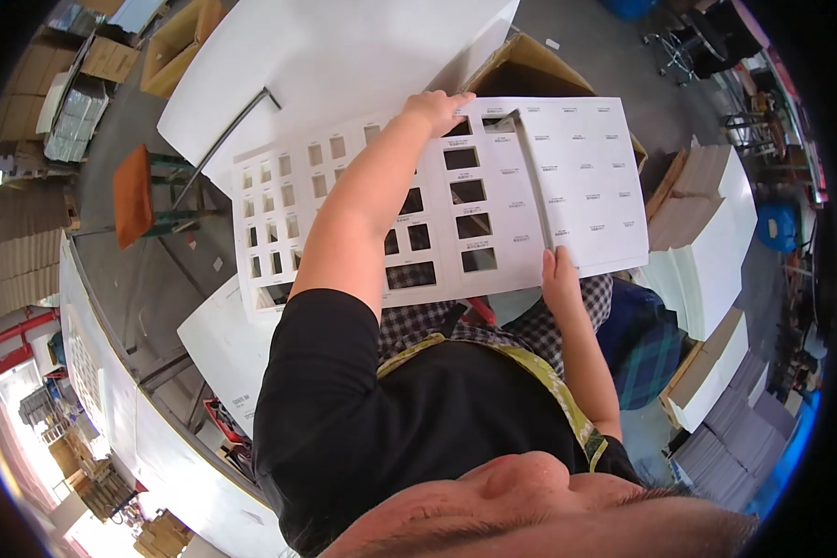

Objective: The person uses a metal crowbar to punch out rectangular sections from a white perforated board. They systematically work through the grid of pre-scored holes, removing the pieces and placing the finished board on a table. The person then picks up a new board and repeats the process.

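A large white cardboard sheet [507, 200] spans the middle, over my lap. Rows of rectangular windows are cut through its left and central parts, and small printed labels dot its right part. A raised fold or overlapping edge, lined by shadow, crosses it right of the middle. My left hand [437, 112] reaches over to the sheet's far edge and grips it, fingers pointing right and partly hidden. At the near edge, my right hand [560, 276] holds the sheet with the thumb on top and the other fingers mostly out of sight beneath.
Beyond the sheet lies a white tabletop [325, 65] with a black bent rod [228, 139]. An open cardboard box [539, 67] stands behind the sheet. Stacks of white board [707, 260] rise at right. An orange-topped stool [133, 197] and a white-topped table [149, 418] are at left.
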